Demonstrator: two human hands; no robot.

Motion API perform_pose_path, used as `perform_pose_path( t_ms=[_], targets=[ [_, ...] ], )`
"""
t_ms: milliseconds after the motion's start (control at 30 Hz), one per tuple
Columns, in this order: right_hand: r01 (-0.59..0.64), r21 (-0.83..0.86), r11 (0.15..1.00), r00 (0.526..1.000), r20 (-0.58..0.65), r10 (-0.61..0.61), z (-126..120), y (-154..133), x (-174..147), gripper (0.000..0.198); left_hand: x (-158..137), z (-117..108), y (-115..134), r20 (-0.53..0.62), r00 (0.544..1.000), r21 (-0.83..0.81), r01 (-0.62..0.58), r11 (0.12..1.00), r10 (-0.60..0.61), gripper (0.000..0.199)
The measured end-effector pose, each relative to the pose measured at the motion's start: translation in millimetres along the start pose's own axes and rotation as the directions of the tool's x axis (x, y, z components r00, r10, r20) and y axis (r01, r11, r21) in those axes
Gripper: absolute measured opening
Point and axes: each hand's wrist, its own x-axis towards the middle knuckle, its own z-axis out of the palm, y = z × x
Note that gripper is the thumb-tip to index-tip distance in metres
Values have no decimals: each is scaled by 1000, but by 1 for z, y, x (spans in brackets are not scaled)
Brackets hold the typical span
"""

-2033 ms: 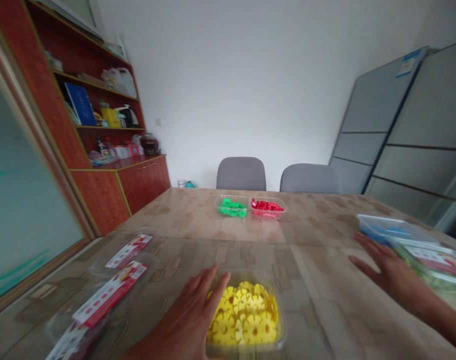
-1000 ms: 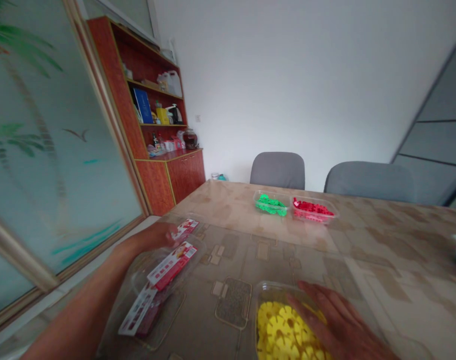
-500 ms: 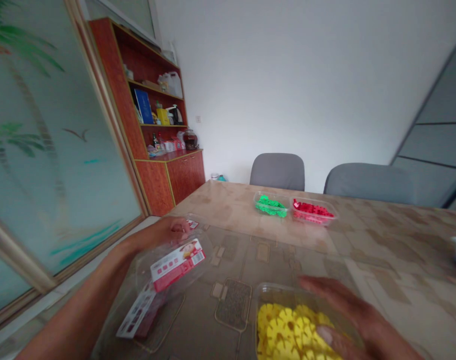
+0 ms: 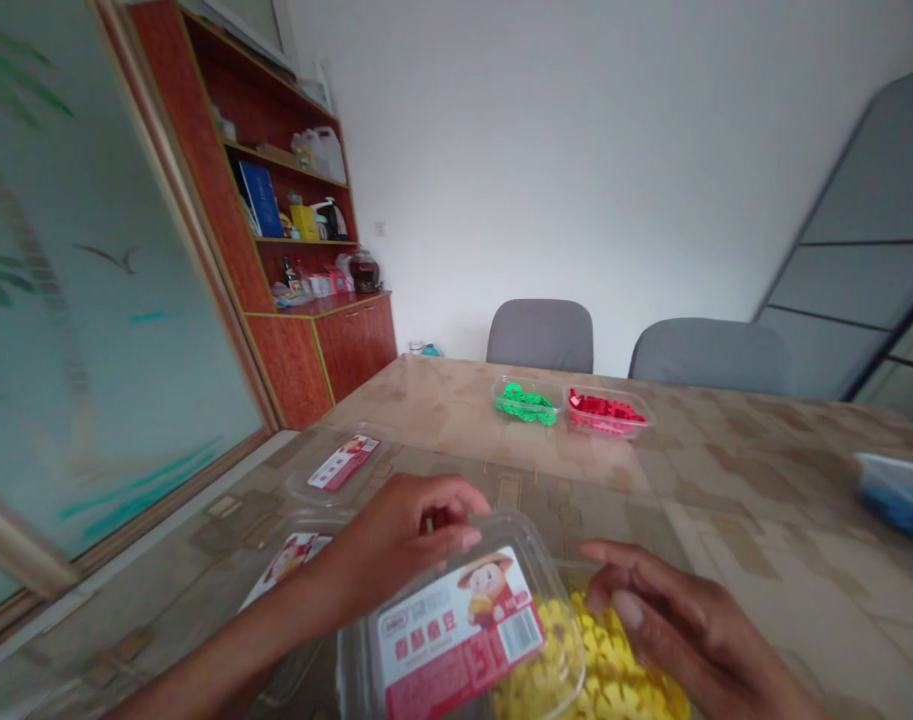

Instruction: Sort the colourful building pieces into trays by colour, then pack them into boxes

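My left hand [image 4: 418, 525] pinches the far edge of a clear plastic lid [image 4: 568, 640] with a red and white label. The lid is tilted and partly covers a clear container of yellow snowflake-shaped plastic pieces [image 4: 613, 650] in front of me. At the container's right side is my right hand [image 4: 666, 610], thumb and fingers apart, with the fingertips close to the far rim; whether they touch it I cannot tell. Two more labelled lids lie on the left: one lid [image 4: 370, 455] farther off, and a nearer lid [image 4: 276, 570] partly hidden by my left forearm.
Across the patterned table [image 4: 441, 400] stand a container of green pieces [image 4: 527, 403] and a container of red pieces [image 4: 607, 410], side by side. A container of blue pieces [image 4: 898, 500] is at the right edge. Two grey chairs [image 4: 540, 335] stand behind the table.
My left hand has brought a lid from the left pile rightward over the yellow pieces. My right hand stays by the container, its fingers more bent. The view has shifted slightly right.
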Motion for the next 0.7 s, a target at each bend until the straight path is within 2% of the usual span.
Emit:
perform_pose_path(
  t_ms=[200, 400, 533, 700],
  targets=[
    [-9, 65, 998, 998, 70, 4, 8, 7, -1, 41, -1, 21, 5, 66, 998, 27, -12, 1000, 11, 14],
    [-36, 219, 975, 997, 76, 20, 12, 7, 2, 40, 12, 34, 16, 96, 992, 37, -79, 996, 75, 18],
    [-51, 272, 961, 999, 1, 53, 7, 6, 2, 42, 17, 30, 20, 68, 992, 60, -114, 992, 110, 26],
    [-92, 336, 937, 993, -37, 110, -5, 3, 1, 51, 10, 16, 11, -6, 996, 201, -83, 976, 86, 29]
  ],
)
